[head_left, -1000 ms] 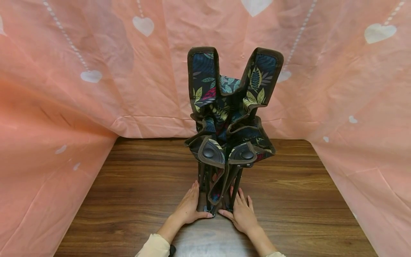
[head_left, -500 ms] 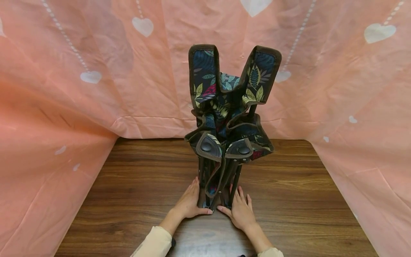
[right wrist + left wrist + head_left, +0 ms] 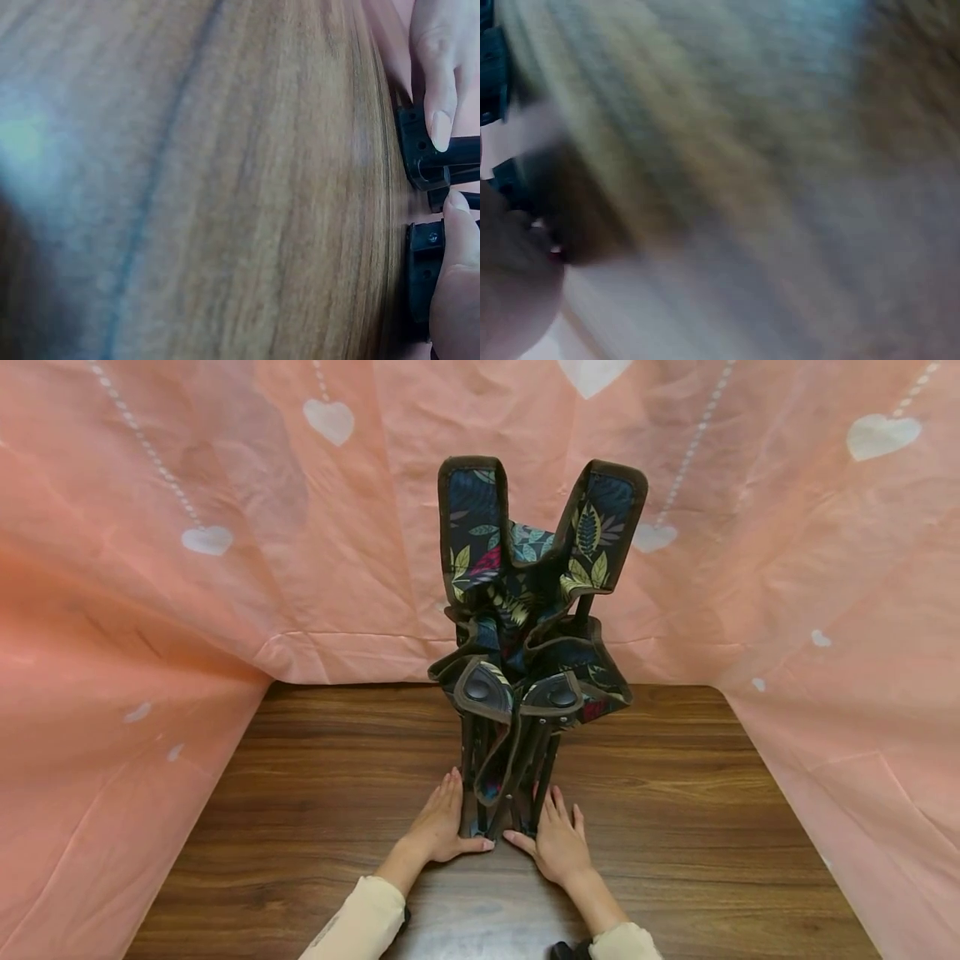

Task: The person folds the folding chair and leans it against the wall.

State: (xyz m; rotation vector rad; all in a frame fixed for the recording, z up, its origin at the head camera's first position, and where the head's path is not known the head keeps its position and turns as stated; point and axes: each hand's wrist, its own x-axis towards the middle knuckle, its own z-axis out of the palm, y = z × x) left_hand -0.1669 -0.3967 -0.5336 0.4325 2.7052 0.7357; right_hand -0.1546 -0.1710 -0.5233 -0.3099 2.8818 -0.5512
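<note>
A folded fabric chair (image 3: 472,543) with a dark leaf print and brown edging stands upright on black legs, in the middle of the head view. My left hand (image 3: 438,822) lies along the left side of its feet, fingers straight and thumb across the front. My right hand (image 3: 561,847) rests likewise on the right side, thumb pointing inward. The right wrist view shows black plastic feet (image 3: 421,262) on the wood with a thumb against them. Only part of a hand (image 3: 514,285) and dark feet (image 3: 491,75) show in the blurred left wrist view.
Under the chair is a brown wood-grain tabletop (image 3: 322,760). A pink cloth (image 3: 360,568) with white hearts hangs behind it and at both sides. The chair's snap flaps (image 3: 480,692) hang above the hands.
Both hands and the chair between them have slid a little away from the person, toward the back cloth. The hands keep the same hold at the feet.
</note>
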